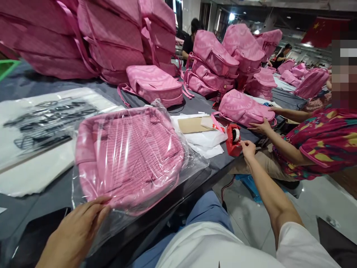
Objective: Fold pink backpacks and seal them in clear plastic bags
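Note:
A pink backpack [134, 156] lies flat in front of me inside a clear plastic bag [196, 158]. My left hand [76, 227] is at the bag's near left corner, its fingers closed on the plastic by the backpack's edge. To the right, at the table's edge, stands a red tape dispenser [233, 143] with a roll of tape [236, 134] in it. My right hand [248, 149] reaches out to the dispenser's near side, thumb and fingers pinched on the end of the tape. The strip itself is barely visible.
Printed plastic bags [50, 126] lie at left. Stacks of pink backpacks [111, 41] line the far side. White paper and brown card [192, 125] lie beside the dispenser. At right, a co-worker's hands [263, 127] touch another pink backpack [245, 108].

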Demonstrator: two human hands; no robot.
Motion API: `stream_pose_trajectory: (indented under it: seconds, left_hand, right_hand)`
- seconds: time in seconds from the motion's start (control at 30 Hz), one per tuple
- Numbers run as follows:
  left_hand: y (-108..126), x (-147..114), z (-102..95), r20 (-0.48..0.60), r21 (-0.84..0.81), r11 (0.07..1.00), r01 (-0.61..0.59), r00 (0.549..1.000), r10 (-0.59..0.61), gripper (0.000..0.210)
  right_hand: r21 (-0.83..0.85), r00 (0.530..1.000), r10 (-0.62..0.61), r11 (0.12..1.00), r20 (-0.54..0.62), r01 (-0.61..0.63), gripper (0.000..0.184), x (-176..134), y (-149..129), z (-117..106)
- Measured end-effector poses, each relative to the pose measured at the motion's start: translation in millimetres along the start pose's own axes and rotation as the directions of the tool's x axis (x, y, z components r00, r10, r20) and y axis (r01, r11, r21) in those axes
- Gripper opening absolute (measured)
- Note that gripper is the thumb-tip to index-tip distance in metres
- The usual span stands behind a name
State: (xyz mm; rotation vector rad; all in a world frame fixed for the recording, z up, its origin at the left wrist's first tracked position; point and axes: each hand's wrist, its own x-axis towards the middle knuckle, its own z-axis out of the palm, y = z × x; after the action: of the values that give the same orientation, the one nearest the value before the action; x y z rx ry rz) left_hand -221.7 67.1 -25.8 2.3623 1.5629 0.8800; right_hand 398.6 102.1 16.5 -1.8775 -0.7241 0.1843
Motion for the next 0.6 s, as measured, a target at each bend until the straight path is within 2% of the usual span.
stream_pose_trajectory:
  seconds: [0.07,0.1,0.2,0.3,0.33,0.37,0.4,0.43,0.5,0.57,0.6]
  left_hand:
    - [10,1,-1.3,-0.013,0.041,0.999,0.002,1.0,-0.001,0.032]
    - [14,1,-1.7,-0.016,0.052,0.999,-0.003,1.0,0.003,0.033]
    - [18,2,-2.6,-0.006,0.047,0.999,-0.003,1.0,0.003,0.032]
    - [24,5,-7.0,0.008,0.036,0.998,0.06,0.998,-0.06,0.035]
    - [29,5,-9.9,0.031,0.031,0.995,0.091,0.995,-0.092,0.036]
    - [36,6,-13.3,0.06,0.023,0.992,0.125,0.99,-0.126,0.037]
    - [43,6,-16.7,0.094,0.013,0.987,0.159,0.983,-0.159,0.037]
    - [50,7,-19.5,0.129,0.001,0.983,0.184,0.975,-0.182,0.037]
    - [59,11,-22.1,0.173,-0.021,0.982,0.188,0.968,-0.181,0.036]
    - [58,14,-20.8,0.17,-0.02,0.985,0.17,0.972,-0.164,0.032]
    - [55,15,-19.3,0.165,-0.02,0.987,0.162,0.974,-0.157,0.03]
  right_hand:
    - [0.036,1.0,-0.016,0.999,0.005,0.016,0.031,-15,3,-9]
    - [0.104,1.0,0.016,0.994,0.022,-0.018,0.03,-24,6,-13]
    - [0.35,0.975,0.171,0.913,0.142,-0.211,0.04,-52,13,-15]
    - [0.411,0.915,0.211,0.842,0.343,-0.348,0.05,-82,5,4]
    - [0.408,0.88,0.203,0.826,0.429,-0.39,0.05,-94,-4,13]
    - [0.397,0.826,0.181,0.808,0.534,-0.434,0.048,-109,-15,22]
    - [0.381,0.746,0.131,0.795,0.653,-0.472,0.045,-126,-29,31]
    - [0.363,0.641,0.049,0.79,0.766,-0.494,0.043,-143,-46,39]
    - [0.354,0.378,-0.183,0.818,0.908,-0.454,0.041,-172,-84,53]
    - [0.42,0.112,-0.405,0.862,0.907,-0.285,0.043,-194,-126,71]
    - [0.468,0.004,-0.475,0.867,0.88,-0.171,0.044,-202,-146,82]
